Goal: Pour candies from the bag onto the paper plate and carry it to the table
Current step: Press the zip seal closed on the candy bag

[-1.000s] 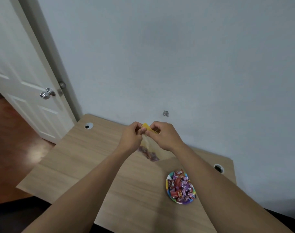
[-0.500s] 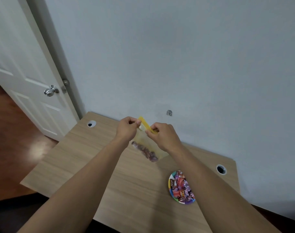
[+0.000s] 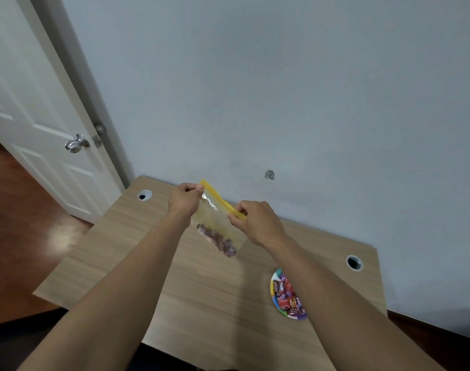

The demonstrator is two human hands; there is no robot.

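From the head camera, both hands are holding a clear bag [image 3: 220, 223] up above the desk [image 3: 201, 295], one at each end of its yellow zip strip [image 3: 223, 203]. The left hand [image 3: 184, 200] is curling into a tight pinch, thumb and fingers closing on the strip's far upper end. The right hand [image 3: 258, 223] is pinching the strip's near lower end in the same way, fingers folded in with almost no gap between them. The strip is running at a slant between the two hands, high at the left and low at the right, and whether the zip is sealed or parted cannot be told.

The bag is hanging below the strip, clear of the desk as far as can be seen. A small clump of dark reddish and purple candies [image 3: 217, 241] is sitting along its bottom edge; the rest of the bag is looking bare and see-through.

The plate [image 3: 274, 298] is lying flat on the desk near its right front, well apart from the bag, and the right forearm is crossing in front of its right part. It is carrying a heap of wrapped sweets [image 3: 287, 298] in red, purple and pink, with its coloured rim showing on the left.

A white door [image 3: 27, 108] is standing at the left, beside the grey wall [image 3: 282, 76] behind the desk
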